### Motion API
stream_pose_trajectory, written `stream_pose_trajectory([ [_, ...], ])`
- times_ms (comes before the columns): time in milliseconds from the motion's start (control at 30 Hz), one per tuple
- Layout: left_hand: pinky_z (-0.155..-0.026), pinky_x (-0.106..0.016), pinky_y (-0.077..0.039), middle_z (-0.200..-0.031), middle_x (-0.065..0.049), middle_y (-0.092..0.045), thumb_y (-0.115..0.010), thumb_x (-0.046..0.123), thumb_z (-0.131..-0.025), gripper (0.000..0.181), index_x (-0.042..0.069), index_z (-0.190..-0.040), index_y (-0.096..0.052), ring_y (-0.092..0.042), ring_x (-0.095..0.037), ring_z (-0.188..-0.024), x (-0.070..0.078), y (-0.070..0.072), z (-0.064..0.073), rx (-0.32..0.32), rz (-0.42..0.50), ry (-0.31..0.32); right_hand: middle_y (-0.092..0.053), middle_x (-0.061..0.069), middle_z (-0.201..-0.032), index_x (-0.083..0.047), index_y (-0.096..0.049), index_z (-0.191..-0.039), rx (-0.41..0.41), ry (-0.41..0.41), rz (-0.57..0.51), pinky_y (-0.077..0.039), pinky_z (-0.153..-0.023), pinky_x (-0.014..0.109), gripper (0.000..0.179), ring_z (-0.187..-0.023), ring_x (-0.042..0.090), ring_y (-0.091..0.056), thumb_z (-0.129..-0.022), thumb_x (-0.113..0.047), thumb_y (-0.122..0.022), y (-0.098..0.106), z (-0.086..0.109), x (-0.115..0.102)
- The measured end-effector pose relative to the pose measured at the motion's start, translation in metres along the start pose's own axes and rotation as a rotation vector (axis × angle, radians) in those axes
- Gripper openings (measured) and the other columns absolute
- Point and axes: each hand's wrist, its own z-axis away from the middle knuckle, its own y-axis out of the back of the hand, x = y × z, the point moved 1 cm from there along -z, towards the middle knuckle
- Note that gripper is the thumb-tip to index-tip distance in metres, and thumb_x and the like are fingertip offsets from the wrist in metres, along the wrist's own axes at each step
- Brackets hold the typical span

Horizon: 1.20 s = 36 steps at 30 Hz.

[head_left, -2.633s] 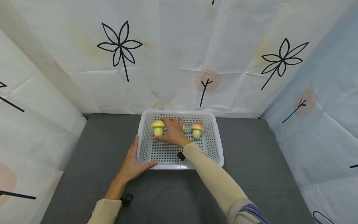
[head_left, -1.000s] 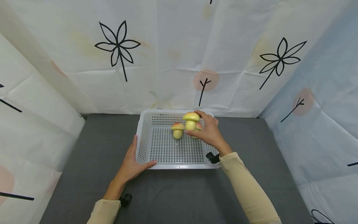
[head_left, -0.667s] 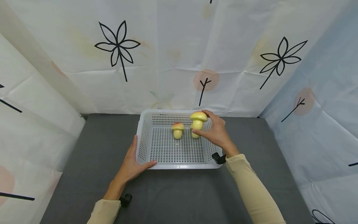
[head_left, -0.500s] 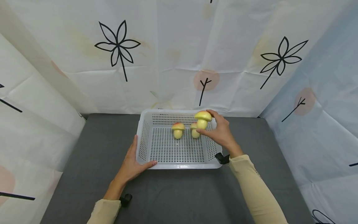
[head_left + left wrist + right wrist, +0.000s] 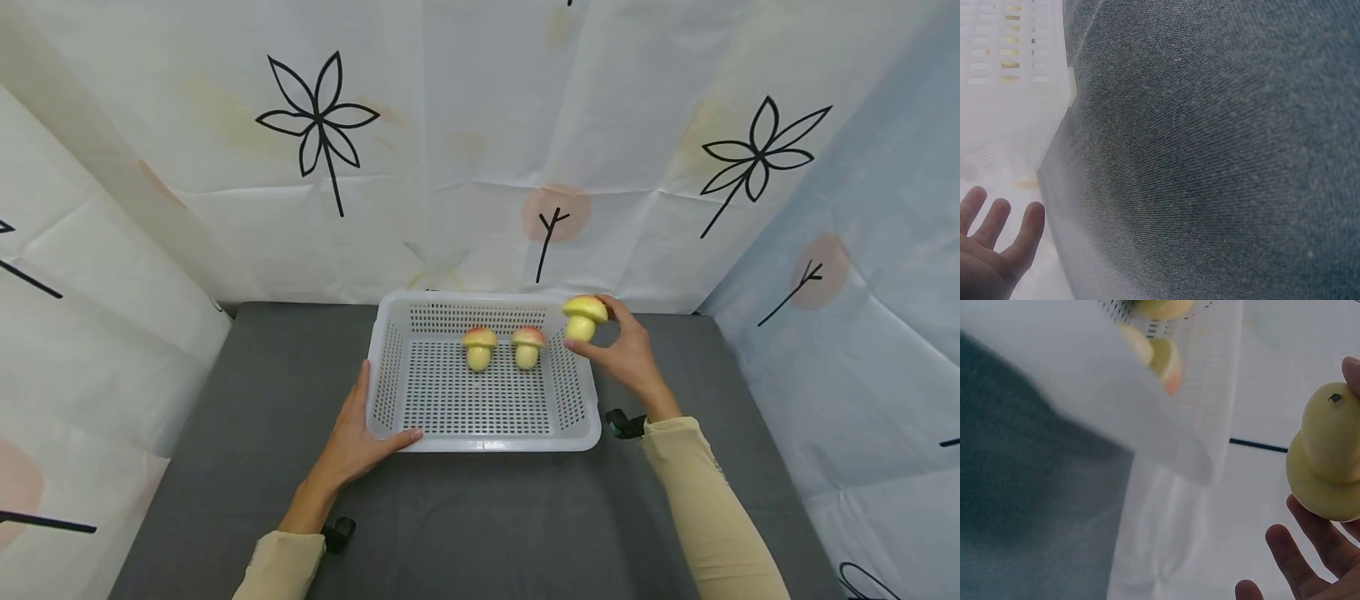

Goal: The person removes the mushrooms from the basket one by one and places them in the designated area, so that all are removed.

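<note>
My right hand [image 5: 626,354] pinches a yellow toy mushroom [image 5: 582,318] between thumb and fingers, over the right rim of a white perforated plastic basket [image 5: 480,445]. In the right wrist view the mushroom [image 5: 1332,434] shows its stem end, with some fingers spread apart from it. Two toy mushrooms with reddish-yellow caps, a left one [image 5: 478,348] and a right one [image 5: 528,347], stand side by side in the basket. Against the basket's front left corner rests my left hand [image 5: 352,442], thumb on the front rim; its visible fingers are straight in the left wrist view.
A dark grey cloth [image 5: 480,525] covers the table under the basket. White curtains with black flower drawings [image 5: 318,117] enclose the back and sides. A black strap piece [image 5: 624,423] sits at the right wrist, another [image 5: 339,533] at the left.
My right hand has taken the yellow mushroom from the basket's left part and carried it right, past the two others, to the right rim. The left hand has stayed at the corner.
</note>
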Motion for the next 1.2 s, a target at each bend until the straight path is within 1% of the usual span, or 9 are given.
stream_pose_trajectory([
  [100,-0.107,-0.069,-0.025,-0.168,-0.014,-0.011,-0.092,0.041,-0.073,0.135,0.028,-0.164,0.007,-0.021,-0.042,-0.148,0.000,0.000,0.000,-0.004,0.004,-0.006,-0.051,0.019,-0.141,-0.007,-0.038,-0.154,0.007,-0.031,0.014,-0.031,-0.105,0.063,0.088,-0.127,0.039,-0.046,-0.084,-0.030,-0.085,0.003,0.000,0.010],
  [233,-0.108,-0.069,-0.024,-0.168,-0.014,-0.011,-0.092,0.041,-0.073,0.135,0.027,-0.164,0.007,-0.021,-0.042,-0.148,0.000,0.000,0.000,-0.006,0.004,-0.005,-0.049,0.021,-0.144,-0.006,-0.038,-0.154,0.019,-0.064,0.016,-0.030,-0.107,0.061,0.086,-0.129,0.039,-0.046,-0.086,-0.029,-0.084,0.006,0.001,0.023],
  [433,-0.108,-0.069,-0.024,-0.168,-0.015,-0.012,-0.092,0.044,-0.072,0.135,0.028,-0.164,0.007,-0.020,-0.042,-0.148,0.001,0.000,0.000,-0.012,-0.007,0.020,-0.045,0.023,-0.147,-0.005,-0.035,-0.156,0.024,-0.134,-0.011,-0.033,-0.103,0.061,0.087,-0.129,0.042,-0.044,-0.087,-0.028,-0.083,0.010,0.007,0.042],
  [633,-0.107,-0.069,-0.024,-0.167,-0.015,-0.013,-0.091,0.044,-0.073,0.135,0.028,-0.164,0.007,-0.021,-0.042,-0.147,0.000,0.000,0.001,-0.016,-0.008,0.030,-0.045,0.024,-0.146,-0.003,-0.033,-0.155,0.009,-0.174,0.007,-0.035,-0.101,0.060,0.088,-0.128,0.044,-0.044,-0.088,-0.030,-0.082,0.013,0.009,0.057],
  [833,-0.107,-0.069,-0.024,-0.168,-0.015,-0.012,-0.092,0.044,-0.072,0.135,0.028,-0.164,0.007,-0.021,-0.042,-0.148,0.000,0.000,0.000,-0.012,-0.006,0.024,-0.046,0.026,-0.143,0.000,-0.030,-0.156,-0.032,-0.221,0.043,-0.037,-0.098,0.059,0.091,-0.128,0.045,-0.044,-0.088,-0.033,-0.081,0.009,0.011,0.077],
  [933,-0.108,-0.069,-0.023,-0.168,-0.015,-0.012,-0.092,0.043,-0.072,0.135,0.028,-0.164,0.007,-0.020,-0.042,-0.148,0.000,0.000,0.000,-0.009,-0.006,0.021,-0.045,0.027,-0.144,0.001,-0.029,-0.157,-0.046,-0.245,0.052,-0.037,-0.100,0.060,0.092,-0.129,0.045,-0.043,-0.088,-0.031,-0.082,0.005,0.010,0.086],
  [1200,-0.108,-0.068,-0.024,-0.168,-0.014,-0.013,-0.092,0.043,-0.072,0.135,0.028,-0.164,0.007,-0.022,-0.041,-0.147,-0.002,0.000,-0.001,-0.001,-0.007,0.000,-0.043,0.028,-0.147,0.002,-0.029,-0.156,-0.060,-0.299,0.065,-0.034,-0.105,0.059,0.090,-0.129,0.044,-0.044,-0.087,-0.022,-0.083,-0.005,0.007,0.102],
])
